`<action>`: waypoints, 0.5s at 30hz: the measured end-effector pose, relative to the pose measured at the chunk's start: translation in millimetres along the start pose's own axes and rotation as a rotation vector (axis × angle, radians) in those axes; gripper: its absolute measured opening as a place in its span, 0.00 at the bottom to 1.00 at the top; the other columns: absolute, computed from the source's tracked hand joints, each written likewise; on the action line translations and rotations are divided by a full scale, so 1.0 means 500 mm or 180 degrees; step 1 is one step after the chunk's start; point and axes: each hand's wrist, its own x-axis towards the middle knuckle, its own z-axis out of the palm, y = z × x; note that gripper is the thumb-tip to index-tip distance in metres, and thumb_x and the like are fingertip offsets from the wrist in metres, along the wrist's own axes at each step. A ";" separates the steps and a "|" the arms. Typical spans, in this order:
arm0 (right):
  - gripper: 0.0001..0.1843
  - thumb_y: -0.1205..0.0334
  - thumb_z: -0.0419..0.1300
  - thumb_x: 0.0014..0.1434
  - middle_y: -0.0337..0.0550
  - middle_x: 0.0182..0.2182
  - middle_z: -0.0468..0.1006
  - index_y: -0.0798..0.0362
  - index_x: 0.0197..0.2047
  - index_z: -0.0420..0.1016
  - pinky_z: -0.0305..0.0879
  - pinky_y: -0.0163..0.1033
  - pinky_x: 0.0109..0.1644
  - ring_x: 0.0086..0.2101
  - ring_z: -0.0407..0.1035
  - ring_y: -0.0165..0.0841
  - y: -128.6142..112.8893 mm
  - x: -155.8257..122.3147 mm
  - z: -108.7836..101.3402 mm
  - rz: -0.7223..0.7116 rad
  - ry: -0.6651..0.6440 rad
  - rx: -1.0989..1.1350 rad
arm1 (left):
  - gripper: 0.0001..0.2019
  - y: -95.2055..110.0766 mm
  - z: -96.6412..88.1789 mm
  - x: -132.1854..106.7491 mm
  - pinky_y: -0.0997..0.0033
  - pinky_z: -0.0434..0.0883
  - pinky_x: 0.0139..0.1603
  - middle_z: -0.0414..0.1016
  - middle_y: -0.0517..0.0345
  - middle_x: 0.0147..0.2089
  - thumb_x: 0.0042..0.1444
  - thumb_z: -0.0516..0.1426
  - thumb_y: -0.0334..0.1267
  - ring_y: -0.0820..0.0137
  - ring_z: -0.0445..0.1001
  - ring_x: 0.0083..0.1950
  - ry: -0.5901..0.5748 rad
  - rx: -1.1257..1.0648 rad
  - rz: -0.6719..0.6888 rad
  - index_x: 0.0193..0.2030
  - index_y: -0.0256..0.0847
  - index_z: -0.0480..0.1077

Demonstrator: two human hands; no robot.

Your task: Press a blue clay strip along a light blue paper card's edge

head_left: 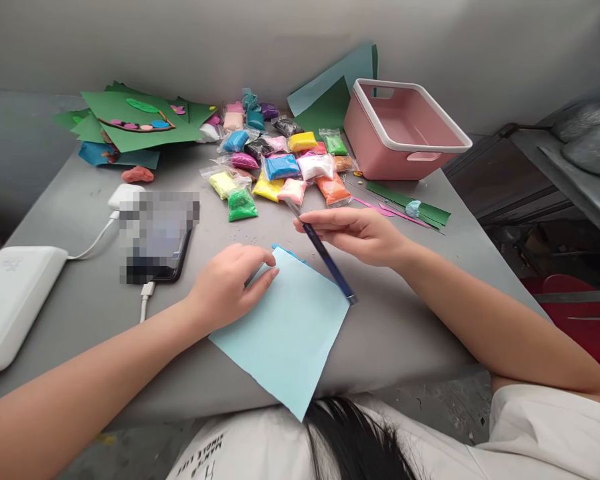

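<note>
A light blue sheet of paper lies askew at the table's near edge, one corner hanging over it. Bits of brighter blue show along its far edge. My left hand rests on the sheet's left side, fingers loosely bent, with thumb and forefinger apart. Above the sheet's right side, my right hand holds a dark blue pen between thumb and fingers. The pen slants, its lower end near the paper's right corner; its upper end is blurred.
Bagged colored clay lies beyond my hands. A pink basket stands at the back right, green paper strips before it. Left are a phone, a white power bank and decorated green sheets.
</note>
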 end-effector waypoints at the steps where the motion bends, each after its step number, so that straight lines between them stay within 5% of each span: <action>1: 0.17 0.58 0.65 0.59 0.46 0.54 0.81 0.50 0.52 0.80 0.72 0.48 0.61 0.56 0.74 0.40 0.000 0.000 0.001 0.0162 0.0021 0.0250 | 0.10 0.001 0.000 0.000 0.66 0.68 0.36 0.81 0.54 0.40 0.67 0.52 0.41 0.67 0.72 0.35 -0.0017 0.0027 0.0043 0.43 0.41 0.72; 5: 0.17 0.52 0.69 0.55 0.47 0.43 0.85 0.53 0.44 0.80 0.78 0.46 0.50 0.46 0.80 0.40 -0.004 0.003 0.012 0.0664 0.0749 0.0898 | 0.10 0.003 0.000 -0.001 0.65 0.69 0.40 0.82 0.55 0.45 0.68 0.51 0.39 0.66 0.73 0.38 -0.0079 0.0063 0.0206 0.43 0.41 0.72; 9: 0.20 0.55 0.74 0.49 0.41 0.36 0.83 0.52 0.42 0.75 0.78 0.39 0.37 0.33 0.79 0.32 -0.018 0.006 0.010 0.0701 0.1286 0.0714 | 0.09 0.004 0.000 -0.001 0.66 0.70 0.39 0.82 0.55 0.46 0.68 0.51 0.38 0.67 0.72 0.37 -0.0061 0.0096 0.0227 0.43 0.41 0.73; 12: 0.18 0.57 0.69 0.55 0.39 0.33 0.80 0.51 0.48 0.74 0.72 0.36 0.29 0.28 0.75 0.29 -0.030 0.002 -0.001 0.0563 0.1105 -0.0158 | 0.10 0.003 0.000 -0.002 0.65 0.71 0.40 0.82 0.53 0.48 0.68 0.52 0.38 0.65 0.74 0.39 -0.0060 0.0152 0.0278 0.45 0.41 0.74; 15: 0.08 0.64 0.62 0.59 0.41 0.34 0.79 0.52 0.43 0.77 0.69 0.38 0.33 0.30 0.73 0.31 -0.029 -0.001 -0.005 0.0327 0.0789 -0.1654 | 0.12 0.002 0.002 -0.004 0.62 0.72 0.42 0.80 0.51 0.54 0.68 0.52 0.40 0.64 0.75 0.41 -0.0082 0.0315 0.0337 0.48 0.41 0.75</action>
